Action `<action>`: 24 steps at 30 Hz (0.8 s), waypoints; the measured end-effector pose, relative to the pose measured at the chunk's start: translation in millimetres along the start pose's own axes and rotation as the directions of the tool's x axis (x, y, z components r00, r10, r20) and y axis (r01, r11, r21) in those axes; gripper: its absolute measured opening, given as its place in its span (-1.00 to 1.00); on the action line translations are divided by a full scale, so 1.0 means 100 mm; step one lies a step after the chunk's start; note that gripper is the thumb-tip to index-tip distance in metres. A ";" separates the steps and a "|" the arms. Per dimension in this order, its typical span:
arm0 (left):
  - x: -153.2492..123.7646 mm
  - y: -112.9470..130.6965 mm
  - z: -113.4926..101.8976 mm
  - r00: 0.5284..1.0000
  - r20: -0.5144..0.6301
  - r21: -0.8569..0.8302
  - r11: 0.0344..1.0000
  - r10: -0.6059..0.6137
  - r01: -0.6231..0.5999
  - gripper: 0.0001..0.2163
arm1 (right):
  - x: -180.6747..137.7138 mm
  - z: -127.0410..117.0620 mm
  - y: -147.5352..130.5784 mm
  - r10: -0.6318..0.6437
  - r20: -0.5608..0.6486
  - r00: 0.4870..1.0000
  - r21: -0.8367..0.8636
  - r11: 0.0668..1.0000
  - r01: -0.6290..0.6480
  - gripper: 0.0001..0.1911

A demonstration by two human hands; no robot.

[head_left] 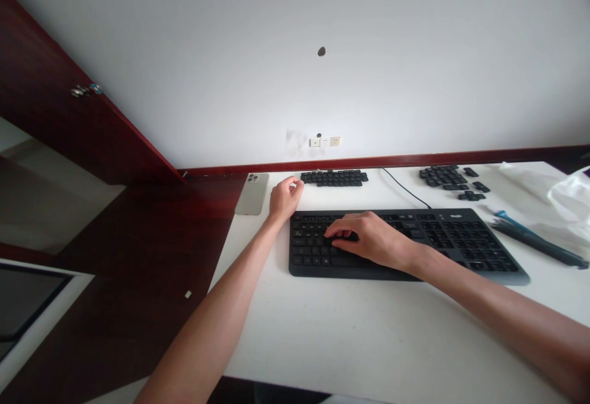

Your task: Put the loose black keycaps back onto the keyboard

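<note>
A black keyboard (391,272) lies on the white table (350,330), with keycaps on its left part and bare key sockets showing on its right part. My right hand (369,235) rests over its middle-left keys; thumb and index finger come close together at one key, and whatever is between them is hidden. Beyond the keyboard's upper left corner, my left hand (286,198) is closed, fingers curled in a pinch beside the left end of a block of loose black keycaps (336,178). What it holds, if anything, is too small to make out.
A phone (252,195) lies left of my left hand. More loose keycaps (442,176) sit at the back right, near a white plastic bag (548,192) and a black-and-blue tool (534,238). The keyboard cable (405,187) runs toward the wall.
</note>
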State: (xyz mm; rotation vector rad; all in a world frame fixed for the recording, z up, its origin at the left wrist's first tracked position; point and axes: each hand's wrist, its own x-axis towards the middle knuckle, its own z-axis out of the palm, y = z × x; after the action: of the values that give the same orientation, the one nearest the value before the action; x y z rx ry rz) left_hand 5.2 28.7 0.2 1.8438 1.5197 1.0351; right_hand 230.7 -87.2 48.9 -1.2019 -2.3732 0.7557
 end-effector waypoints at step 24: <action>-0.01 -0.01 0.00 1.000 0.002 0.024 0.999 0.021 -0.021 -0.77 | -0.01 0.03 -0.01 -0.175 0.000 0.984 -0.074 0.982 0.175 -0.83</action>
State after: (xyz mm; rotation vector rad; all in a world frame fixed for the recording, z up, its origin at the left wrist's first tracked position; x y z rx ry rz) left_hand 4.6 28.2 -0.8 1.8806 1.5203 1.0287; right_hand 229.2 -89.7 46.9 -1.0044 -2.4813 0.6108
